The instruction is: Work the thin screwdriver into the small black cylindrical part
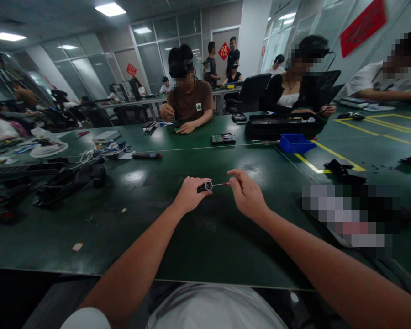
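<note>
My left hand is closed around a small dark screwdriver handle with a silver end, held just above the green table. A thin metal bit sticks out to the right from the handle. My right hand pinches the far end of that bit between thumb and fingertips. Both hands sit close together near the table's middle.
A blue bin and a black tray lie at the far right. A circuit board and a pen-like tool lie farther back. Black gear and cables crowd the left. Other people sit across the table.
</note>
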The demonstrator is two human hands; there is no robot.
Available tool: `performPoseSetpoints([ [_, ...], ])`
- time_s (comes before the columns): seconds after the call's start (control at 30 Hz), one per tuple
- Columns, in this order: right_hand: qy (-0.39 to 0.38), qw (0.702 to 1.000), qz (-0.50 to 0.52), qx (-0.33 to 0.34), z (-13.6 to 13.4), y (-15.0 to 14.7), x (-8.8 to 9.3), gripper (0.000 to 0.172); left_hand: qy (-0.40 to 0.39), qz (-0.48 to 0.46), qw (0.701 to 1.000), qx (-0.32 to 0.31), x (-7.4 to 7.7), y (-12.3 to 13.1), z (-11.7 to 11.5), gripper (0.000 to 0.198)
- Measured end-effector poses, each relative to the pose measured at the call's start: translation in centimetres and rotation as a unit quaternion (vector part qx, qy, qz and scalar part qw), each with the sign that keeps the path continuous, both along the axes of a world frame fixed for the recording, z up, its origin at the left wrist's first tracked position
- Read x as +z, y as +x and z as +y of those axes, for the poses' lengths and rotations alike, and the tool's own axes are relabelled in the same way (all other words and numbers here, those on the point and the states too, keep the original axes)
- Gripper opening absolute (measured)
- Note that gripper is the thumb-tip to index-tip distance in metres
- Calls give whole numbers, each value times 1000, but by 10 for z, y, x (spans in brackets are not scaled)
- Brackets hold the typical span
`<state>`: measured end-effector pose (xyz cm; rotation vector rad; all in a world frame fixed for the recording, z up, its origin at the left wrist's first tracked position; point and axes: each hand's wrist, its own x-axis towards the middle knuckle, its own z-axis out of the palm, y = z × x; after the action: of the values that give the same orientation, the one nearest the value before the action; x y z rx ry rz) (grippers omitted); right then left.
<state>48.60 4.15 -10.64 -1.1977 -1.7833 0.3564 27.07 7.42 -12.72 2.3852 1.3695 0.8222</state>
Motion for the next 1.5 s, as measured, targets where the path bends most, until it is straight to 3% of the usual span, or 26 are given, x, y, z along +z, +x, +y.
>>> performPoseSetpoints([
  [0.27, -23, 1000, 15, 7, -2, -1, 1, 27, -6, 1, 1000, -10, -3, -1, 0, 36],
  [0.4, -51, 990, 134, 7, 5, -3, -6, 20, 4, 2, 1000, 16, 1, 0, -1, 36],
  [0.47, -100, 966, 235, 34, 13, -1, -10, 22, 21, -3, 1000, 23, 3, 0, -3, 36],
  [0.53, -164, 922, 345, 56, 22, 3, -14, 29, 44, -5, 999, 20, 5, -1, -3, 37],
  [0.63, -191, 895, 403, 19, 34, 10, -20, 29, 33, 10, 999, 26, 3, -4, -1, 36],
  [0.7, -188, 897, 399, 7, 36, 11, -22, 29, 9, 21, 999, 37, 1, -5, 1, 35],
  [1.0, -85, 966, 244, 32, 17, 1, -12, 26, -10, 34, 999, 38, 2, -2, 0, 38],
  [1.37, -28, 980, 197, 1, 12, 3, -15, 27, 11, 30, 999, 29, -3, -3, 2, 38],
  [1.5, -27, 983, 180, 28, 10, 2, -14, 25, 7, 26, 999, 33, -2, -2, 1, 39],
])
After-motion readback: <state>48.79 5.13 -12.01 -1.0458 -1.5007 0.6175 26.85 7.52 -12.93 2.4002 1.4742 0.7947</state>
